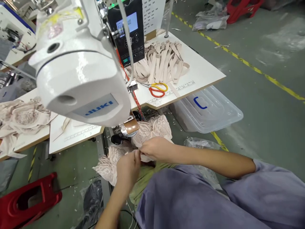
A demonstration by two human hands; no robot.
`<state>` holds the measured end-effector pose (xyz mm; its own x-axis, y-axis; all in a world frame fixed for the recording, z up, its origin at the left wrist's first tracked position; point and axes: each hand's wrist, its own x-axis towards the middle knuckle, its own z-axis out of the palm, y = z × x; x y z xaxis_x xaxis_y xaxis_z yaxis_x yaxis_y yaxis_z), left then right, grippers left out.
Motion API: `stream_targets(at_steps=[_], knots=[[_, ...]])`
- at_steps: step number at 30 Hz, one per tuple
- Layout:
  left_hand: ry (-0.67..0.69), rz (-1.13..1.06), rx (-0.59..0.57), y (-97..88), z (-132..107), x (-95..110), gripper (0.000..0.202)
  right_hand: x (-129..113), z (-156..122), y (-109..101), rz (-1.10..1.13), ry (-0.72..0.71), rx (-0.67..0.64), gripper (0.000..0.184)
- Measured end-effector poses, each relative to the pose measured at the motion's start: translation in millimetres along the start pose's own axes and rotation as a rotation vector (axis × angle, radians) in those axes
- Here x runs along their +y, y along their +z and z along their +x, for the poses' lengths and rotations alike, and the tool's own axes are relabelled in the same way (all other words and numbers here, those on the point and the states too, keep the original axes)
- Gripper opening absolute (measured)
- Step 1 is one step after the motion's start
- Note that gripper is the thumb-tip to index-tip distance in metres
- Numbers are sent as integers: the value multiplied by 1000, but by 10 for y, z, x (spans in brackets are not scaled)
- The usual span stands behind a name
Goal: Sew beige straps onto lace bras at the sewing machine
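A beige lace bra [143, 133] hangs beneath the sewing head of a white JUKI sewing machine [88, 79], its cups spread to both sides. My left hand [128, 167] is closed at the bra's near edge, fingertips pinched together. Meeting it from the right, my right hand [154, 148] is also closed on that edge, just below the right cup. The fingers hide the exact bit of fabric between them. A round metal presser part with a brown cover [131, 127] sits just above the bra.
Beige straps [164, 62] are heaped on the white table [202, 73], beside red-and-yellow scissors [157, 89]. More lace pieces [26, 116] lie at left. A lidded plastic box [207, 108] stands under the table's right side. A red stool [30, 203] is at lower left.
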<state>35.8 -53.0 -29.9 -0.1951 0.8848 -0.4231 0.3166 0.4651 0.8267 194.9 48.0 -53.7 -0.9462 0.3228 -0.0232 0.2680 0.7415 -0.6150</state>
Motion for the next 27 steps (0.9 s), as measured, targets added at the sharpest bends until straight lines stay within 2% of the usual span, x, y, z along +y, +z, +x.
stream_targets(at_steps=[1,3,6,9,11,14,17,22,27], knots=[[-69,-108,-41,-7,64,-82,48,33,43,60,-109,9,96,21],[-99,-245,-104,-3,144,-217,51,106,103,159,-187,-52,251,25],[-99,-436,-100,25,142,-323,46,157,118,211,-75,-140,463,25],[-61,-527,-43,44,57,-328,40,94,85,187,120,-26,642,22],[-28,-531,1,41,-3,-294,37,28,73,184,194,41,636,24],[49,-388,114,29,-63,-224,34,-39,81,231,192,41,560,30],[96,-223,195,37,-90,-180,35,-61,88,294,112,36,628,29],[125,-130,281,97,-94,-173,32,-67,80,318,118,98,667,24],[122,-94,308,135,-68,-162,31,-69,114,361,229,68,671,20]])
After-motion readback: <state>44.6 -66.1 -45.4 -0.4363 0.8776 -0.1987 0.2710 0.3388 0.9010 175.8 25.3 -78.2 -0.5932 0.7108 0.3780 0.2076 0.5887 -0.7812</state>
